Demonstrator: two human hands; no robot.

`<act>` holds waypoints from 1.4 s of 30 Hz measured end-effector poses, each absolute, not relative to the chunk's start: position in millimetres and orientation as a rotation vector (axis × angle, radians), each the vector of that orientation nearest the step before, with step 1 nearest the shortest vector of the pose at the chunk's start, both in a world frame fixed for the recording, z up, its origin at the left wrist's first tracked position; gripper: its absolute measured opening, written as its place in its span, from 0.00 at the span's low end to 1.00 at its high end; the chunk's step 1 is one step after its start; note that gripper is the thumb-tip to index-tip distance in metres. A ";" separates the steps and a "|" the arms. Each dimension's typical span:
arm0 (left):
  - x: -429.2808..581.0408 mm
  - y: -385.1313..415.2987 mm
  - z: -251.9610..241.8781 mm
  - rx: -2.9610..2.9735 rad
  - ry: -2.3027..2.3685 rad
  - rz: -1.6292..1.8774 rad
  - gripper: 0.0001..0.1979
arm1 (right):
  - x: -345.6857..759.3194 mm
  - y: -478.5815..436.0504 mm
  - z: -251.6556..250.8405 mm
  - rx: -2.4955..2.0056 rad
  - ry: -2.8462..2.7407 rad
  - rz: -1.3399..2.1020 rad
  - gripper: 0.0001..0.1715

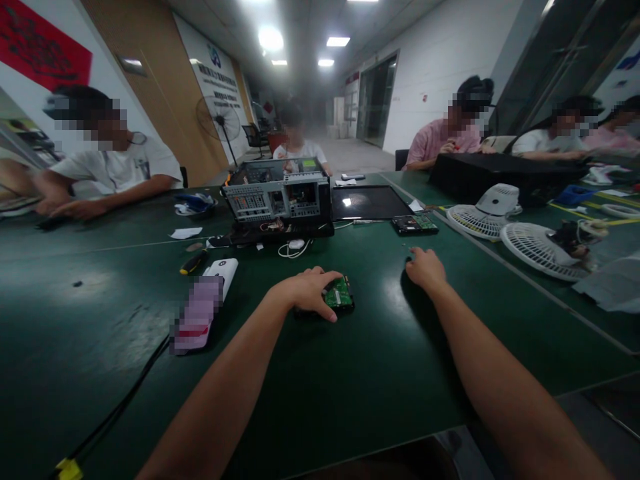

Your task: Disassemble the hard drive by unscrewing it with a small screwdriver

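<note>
Open tabletop (377, 373) separates circuit board (342, 297) from right hand (426, 269)

Green table (360, 373), glossy. Open computer case (275, 193) standing on it, far side. Left of case: white paper scrap (186, 233). Nearer and left of case: yellow-black screwdriver (193, 264), long pink-and-white item (200, 313), blurred. Just in front of case: white cable (297, 245). Nearer, front-right of case: green circuit-board unit (341, 295). Right of case: black flat panel (370, 202), second board unit (415, 225); farther right, white fan parts (540, 250), big black box (510, 175).
</note>
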State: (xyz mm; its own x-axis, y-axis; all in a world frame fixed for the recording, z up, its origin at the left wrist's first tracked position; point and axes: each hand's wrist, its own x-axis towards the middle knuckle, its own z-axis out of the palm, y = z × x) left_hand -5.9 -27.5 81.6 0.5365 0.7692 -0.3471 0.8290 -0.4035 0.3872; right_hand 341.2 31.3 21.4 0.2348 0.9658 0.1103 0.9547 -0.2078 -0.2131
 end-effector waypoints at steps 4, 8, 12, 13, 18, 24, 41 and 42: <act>-5.4 -27.6 78.3 2.265 1.290 -0.138 0.57 | 364.7 38.0 20.1 -2.401 -1.678 0.016 0.31; -3.6 -28.3 74.7 2.278 1.387 -0.153 0.62 | 364.2 40.3 18.8 -2.403 -1.740 0.031 0.28; -2.6 -30.9 77.9 2.265 1.476 -0.192 0.69 | 363.4 38.3 17.6 -2.364 -1.770 0.014 0.26; -2.5 -31.8 79.7 2.264 1.473 -0.205 0.70 | 363.8 37.5 17.5 -2.351 -1.782 0.003 0.26; -1.6 -33.7 85.5 2.250 1.508 -0.283 0.70 | 359.3 34.5 17.8 -2.292 -1.866 -0.029 0.24; -2.7 -33.0 83.1 2.267 1.455 -0.234 0.67 | 335.7 29.9 18.6 -2.173 -2.006 -0.085 0.23; -3.8 -33.0 86.8 2.235 1.469 -0.250 0.63 | 299.3 16.4 25.4 -2.003 -2.288 -0.024 0.15; -4.0 -32.7 86.3 2.240 1.446 -0.244 0.63 | 300.3 16.6 25.9 -2.004 -2.288 -0.018 0.15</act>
State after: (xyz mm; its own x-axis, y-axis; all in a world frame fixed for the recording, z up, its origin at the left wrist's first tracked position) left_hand -4.0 -32.7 86.3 0.4317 0.8153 -0.3859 0.8967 -0.3415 0.2815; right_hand 300.3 16.6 25.9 -0.1290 0.9882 0.0827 0.9894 0.1339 -0.0566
